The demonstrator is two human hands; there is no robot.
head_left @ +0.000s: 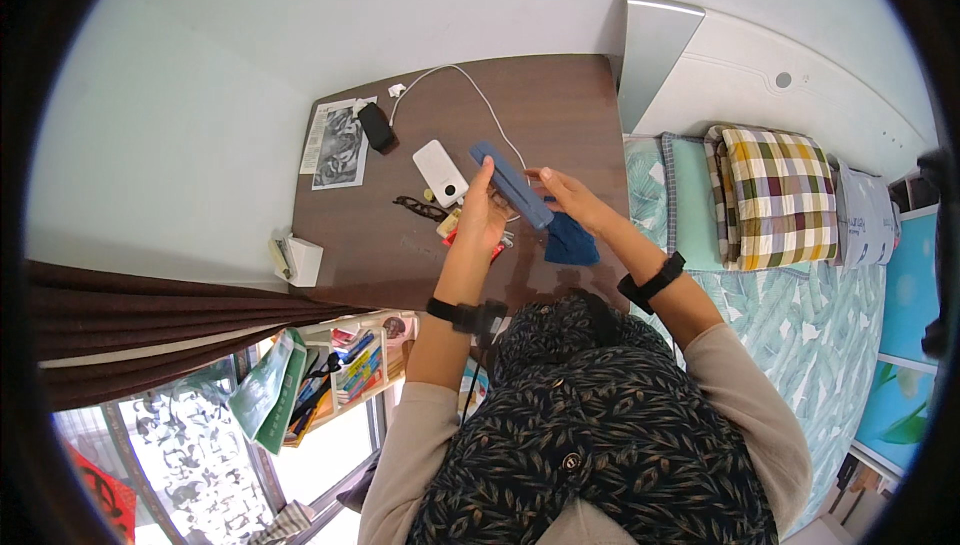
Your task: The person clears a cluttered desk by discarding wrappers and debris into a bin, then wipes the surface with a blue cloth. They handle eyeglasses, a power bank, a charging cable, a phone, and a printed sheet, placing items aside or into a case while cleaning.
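Note:
My left hand (484,213) is closed around a long, narrow blue glasses case (508,185), its thumb lying along the upper face. From the other side, my right hand (572,199) grips the case's right edge, with part of its fingers hidden. A dark blue cloth (571,242) shows just below the right hand; whether it touches the fingers cannot be made out. Left of the case lies a white power bank (439,172) with a dark round spot. Dark-framed glasses (420,209) rest beside it, next to small yellow and red items partly covered by my left hand.
On the brown table (370,255) are a black pouch-like object (376,128), a printed sheet (340,150), a white cable (480,90) and a white box (302,261). A bed with a checked pillow (780,195) stands at the right. Bookshelf (360,365) and curtain (150,325) are at the left.

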